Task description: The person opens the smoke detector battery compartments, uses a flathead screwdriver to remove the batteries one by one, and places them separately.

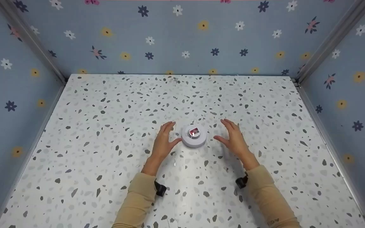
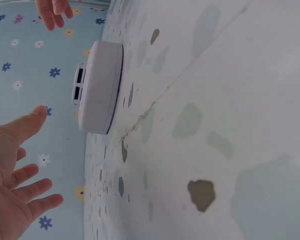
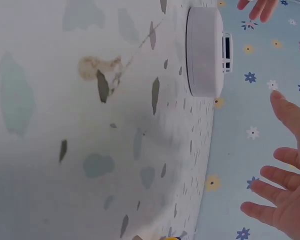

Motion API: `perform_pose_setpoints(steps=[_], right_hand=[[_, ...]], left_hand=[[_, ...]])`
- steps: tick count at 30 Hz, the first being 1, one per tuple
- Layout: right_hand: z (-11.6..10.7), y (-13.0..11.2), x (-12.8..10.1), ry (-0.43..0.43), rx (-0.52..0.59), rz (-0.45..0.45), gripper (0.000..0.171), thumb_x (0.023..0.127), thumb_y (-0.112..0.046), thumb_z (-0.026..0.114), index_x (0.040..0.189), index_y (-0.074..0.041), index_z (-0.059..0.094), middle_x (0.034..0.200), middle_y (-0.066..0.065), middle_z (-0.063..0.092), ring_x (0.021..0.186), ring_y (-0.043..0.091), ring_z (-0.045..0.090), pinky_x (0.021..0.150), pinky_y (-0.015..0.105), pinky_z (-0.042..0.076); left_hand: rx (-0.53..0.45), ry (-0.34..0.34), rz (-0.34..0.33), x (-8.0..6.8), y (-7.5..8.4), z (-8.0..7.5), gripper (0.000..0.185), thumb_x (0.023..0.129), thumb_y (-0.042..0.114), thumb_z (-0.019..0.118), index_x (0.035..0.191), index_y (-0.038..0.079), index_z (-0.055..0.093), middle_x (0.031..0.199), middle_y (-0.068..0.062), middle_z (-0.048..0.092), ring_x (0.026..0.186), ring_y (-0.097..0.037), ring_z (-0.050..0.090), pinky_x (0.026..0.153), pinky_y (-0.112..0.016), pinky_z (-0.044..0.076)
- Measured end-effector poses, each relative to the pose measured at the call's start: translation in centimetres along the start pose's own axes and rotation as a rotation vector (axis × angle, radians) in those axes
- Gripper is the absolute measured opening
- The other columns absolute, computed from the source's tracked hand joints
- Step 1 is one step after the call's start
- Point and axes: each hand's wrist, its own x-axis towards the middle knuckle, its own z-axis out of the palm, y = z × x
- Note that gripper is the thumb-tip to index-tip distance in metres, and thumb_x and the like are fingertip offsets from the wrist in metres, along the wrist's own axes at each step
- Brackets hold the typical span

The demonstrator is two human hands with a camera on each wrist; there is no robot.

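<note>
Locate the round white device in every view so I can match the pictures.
Head: round white device at centre, on the speckled table, between left hand and right hand.
Left wrist: upper left, seen edge-on.
Right wrist: upper right, edge-on.
Shared landmark: flowered blue wall.

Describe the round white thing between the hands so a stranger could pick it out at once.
On the speckled tabletop, walled by flowered blue panels, look near the middle, between the left hand and right hand. The low white disc is the only thing lying there, with a small raised centre showing red.
</note>
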Motion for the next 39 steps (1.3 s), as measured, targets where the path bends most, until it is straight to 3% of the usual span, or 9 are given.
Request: perform_pose_setpoints(steps=[4, 13, 19, 25, 39], right_hand=[[0.7, 0.1, 0.1, -0.005, 0.008, 0.016, 0.066, 0.076, -0.028, 0.07, 0.129, -0.003, 0.042, 0.131, 0.017, 0.039, 0.121, 0.03, 0.035, 0.097, 0.042, 0.033], [2.0, 0.3, 0.7, -0.065, 0.042, 0.068, 0.071, 0.072, -0.03, 0.072, 0.131, -0.006, 0.041, 0.131, 0.014, 0.041, 0.121, 0.029, 0.036, 0.1, 0.043, 0.03], [3.0, 0.6, 1.0, -0.076, 0.149, 0.064, 0.073, 0.068, -0.023, 0.076, 0.129, -0.002, 0.041, 0.129, 0.014, 0.043, 0.118, 0.027, 0.039, 0.099, 0.041, 0.032], [3.7, 0.7, 1.4, -0.109, 0.306, 0.1, 0.077, 0.066, -0.019, 0.078, 0.13, -0.001, 0.04, 0.131, 0.014, 0.041, 0.118, 0.029, 0.039, 0.095, 0.043, 0.036], [4.6, 0.7, 1.8, -0.22, 0.368, 0.204, 0.086, 0.061, -0.028, 0.08, 0.135, -0.015, 0.037, 0.135, 0.006, 0.037, 0.12, 0.023, 0.038, 0.098, 0.038, 0.034]], left_hand=[[-0.018, -0.026, -0.024, 0.2, -0.3, 0.4, 0.065, 0.073, 0.017, 0.073, 0.129, 0.005, 0.043, 0.132, -0.011, 0.039, 0.122, -0.024, 0.037, 0.105, -0.032, 0.021], [-0.085, -0.073, -0.056, 0.8, -0.7, 1.5, 0.068, 0.07, 0.012, 0.074, 0.129, 0.006, 0.042, 0.132, -0.01, 0.039, 0.124, -0.022, 0.034, 0.103, -0.027, 0.025], [-0.137, -0.12, -0.067, 1.0, -1.1, 2.1, 0.073, 0.067, 0.013, 0.076, 0.13, 0.005, 0.04, 0.133, -0.01, 0.038, 0.123, -0.024, 0.035, 0.1, -0.028, 0.031], [-0.256, -0.132, -0.002, 1.1, -1.4, 2.5, 0.075, 0.065, 0.007, 0.077, 0.129, 0.0, 0.039, 0.13, -0.015, 0.038, 0.113, -0.032, 0.042, 0.086, -0.036, 0.045], [-0.3, -0.205, -0.044, 1.6, -1.4, 3.1, 0.082, 0.063, 0.008, 0.079, 0.132, 0.0, 0.036, 0.129, -0.018, 0.037, 0.108, -0.028, 0.044, 0.086, -0.033, 0.044]])
